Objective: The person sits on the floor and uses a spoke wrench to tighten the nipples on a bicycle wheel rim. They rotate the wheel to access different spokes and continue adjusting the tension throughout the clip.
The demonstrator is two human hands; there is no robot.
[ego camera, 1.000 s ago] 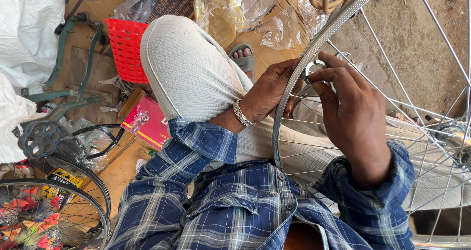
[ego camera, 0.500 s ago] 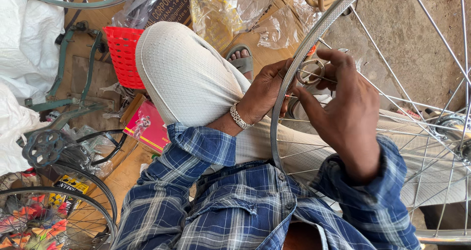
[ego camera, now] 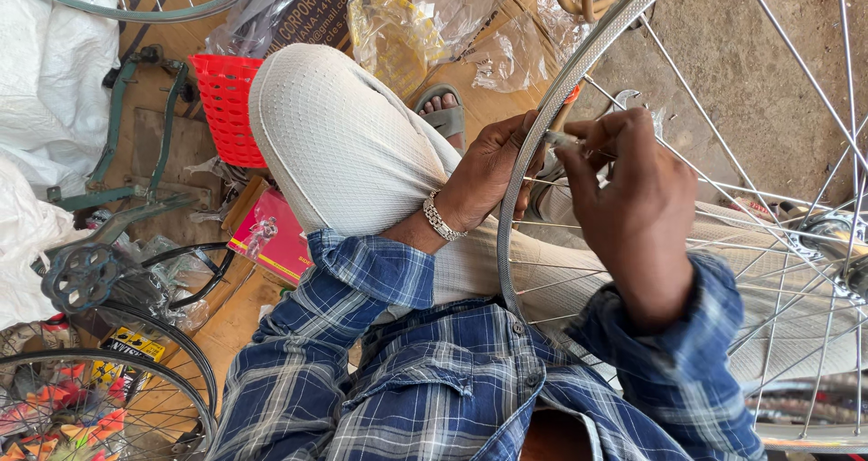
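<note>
A silver bicycle wheel rim (ego camera: pixel 579 70) with thin spokes stands across my lap. My left hand (ego camera: pixel 488 174), with a metal bracelet on the wrist, grips the rim from the outside. On the inner side, my right hand (ego camera: pixel 628 199) pinches a small metal tool (ego camera: pixel 559 139) against the rim where a spoke meets it. The wheel's hub (ego camera: pixel 836 235) shows at the right edge. My knee in light trousers is raised behind the left hand.
A red plastic basket (ego camera: pixel 226 108) and a green bicycle frame part (ego camera: pixel 117 145) lie at the left. Black tyred wheels (ego camera: pixel 108 371) sit at the lower left, with a pedal crank (ego camera: pixel 81 276). Plastic bags (ego camera: pixel 398 27) lie on cardboard behind my sandalled foot (ego camera: pixel 443 113).
The view has shifted a little. My right hand has moved slightly up along the rim, its fingers still working at the spoke end; my left hand keeps its grip.
</note>
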